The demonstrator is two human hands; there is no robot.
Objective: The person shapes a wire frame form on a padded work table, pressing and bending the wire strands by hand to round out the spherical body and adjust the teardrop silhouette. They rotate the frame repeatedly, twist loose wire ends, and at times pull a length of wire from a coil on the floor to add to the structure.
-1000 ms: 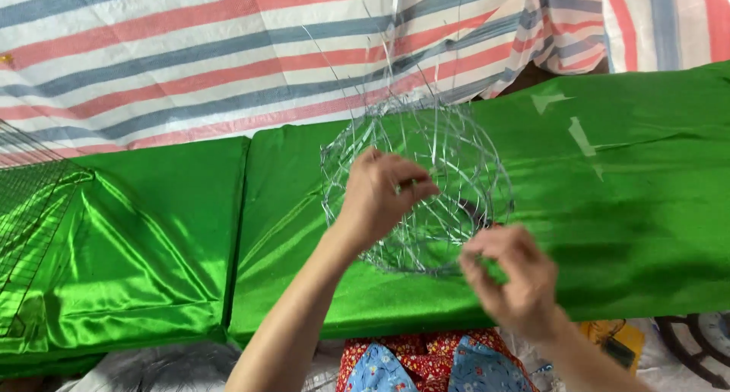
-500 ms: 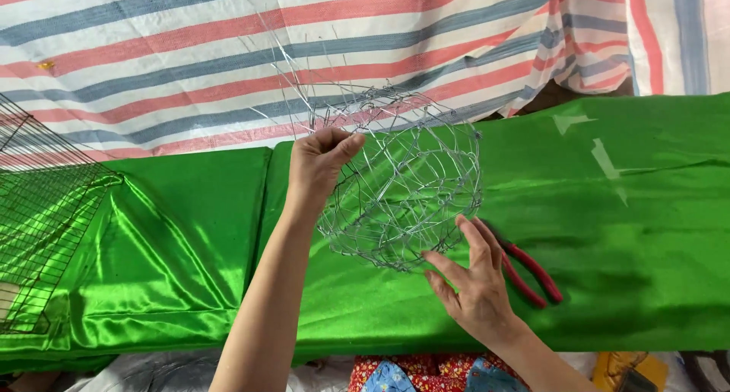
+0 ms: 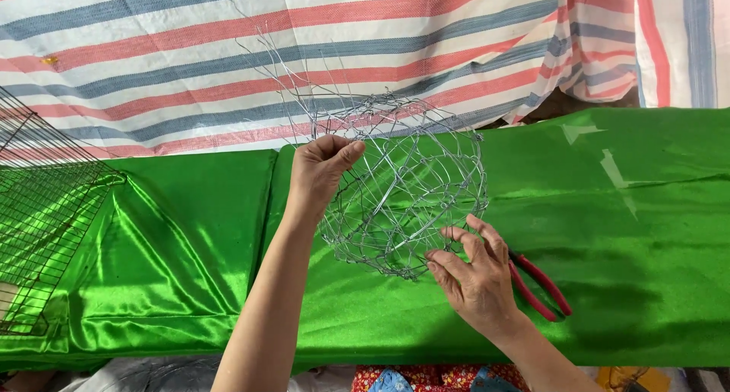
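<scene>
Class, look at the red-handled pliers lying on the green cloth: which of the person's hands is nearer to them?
Right. The right hand lies just beside the red-handled pliers, partly covering their near end while its fingers touch the wire basket. The left hand grips the basket's upper rim, on the far side from the pliers.

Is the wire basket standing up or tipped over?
Tipped. The wire basket is held up on its side by the left hand, its round mouth facing sideways, while the right hand touches its bottom edge.

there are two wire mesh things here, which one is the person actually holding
The rounded wire basket in the middle: the left hand grips its rim, the right hand touches its underside. The flat dark wire grid at far left lies untouched.
</scene>
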